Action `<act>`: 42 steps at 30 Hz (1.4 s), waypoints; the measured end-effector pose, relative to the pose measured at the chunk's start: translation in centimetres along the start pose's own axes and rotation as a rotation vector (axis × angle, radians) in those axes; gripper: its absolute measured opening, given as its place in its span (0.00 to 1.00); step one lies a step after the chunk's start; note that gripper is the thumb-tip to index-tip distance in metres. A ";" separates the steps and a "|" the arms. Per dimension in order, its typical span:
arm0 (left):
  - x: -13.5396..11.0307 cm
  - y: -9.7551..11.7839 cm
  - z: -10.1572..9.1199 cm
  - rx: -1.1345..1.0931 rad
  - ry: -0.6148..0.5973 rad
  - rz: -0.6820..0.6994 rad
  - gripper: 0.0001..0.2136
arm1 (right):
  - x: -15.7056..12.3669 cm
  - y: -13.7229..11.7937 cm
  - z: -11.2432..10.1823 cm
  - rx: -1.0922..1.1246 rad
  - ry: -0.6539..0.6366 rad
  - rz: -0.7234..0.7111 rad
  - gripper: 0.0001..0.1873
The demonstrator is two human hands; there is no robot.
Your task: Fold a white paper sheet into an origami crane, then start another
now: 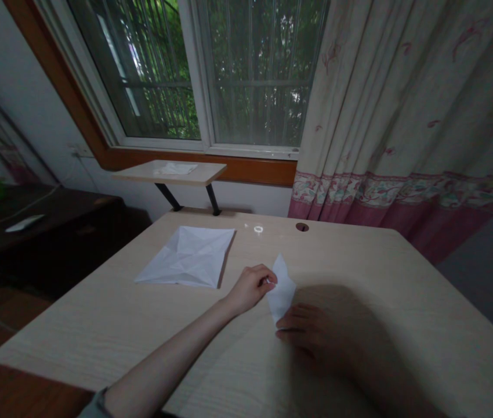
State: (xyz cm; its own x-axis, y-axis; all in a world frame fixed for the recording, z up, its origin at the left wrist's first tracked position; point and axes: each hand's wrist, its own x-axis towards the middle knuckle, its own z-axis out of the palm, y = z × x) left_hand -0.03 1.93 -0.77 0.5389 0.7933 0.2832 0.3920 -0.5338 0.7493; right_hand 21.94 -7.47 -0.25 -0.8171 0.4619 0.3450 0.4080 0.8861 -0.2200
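In the head view, your folded paper (pixel 283 292) is at the worktop (pixel 142 337), between your two hands, which are apart from each other. Your left hand (pixel 253 287) pinches the folded paper's left edge; your right hand (pixel 310 331) touches its near end, though you cannot tell whether those fingers clamp it. Left of the folded paper and a little beyond it, you have a flat creased sheet (pixel 189 255). Farther beyond the folded paper, to its left, stands a raised shelf (pixel 207 173) bearing white paper (pixel 174 168).
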 end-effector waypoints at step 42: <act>-0.1 0.7 -0.3 -0.110 -0.047 -0.012 0.06 | -0.5 2.0 0.9 -0.107 0.315 0.413 0.20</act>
State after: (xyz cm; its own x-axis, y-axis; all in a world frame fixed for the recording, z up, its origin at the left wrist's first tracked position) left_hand -0.06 1.54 -0.10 0.5705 0.7831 0.2475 0.3157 -0.4873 0.8142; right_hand 22.83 -5.99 -1.65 -0.4242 0.7478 0.5107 0.7228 0.6193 -0.3065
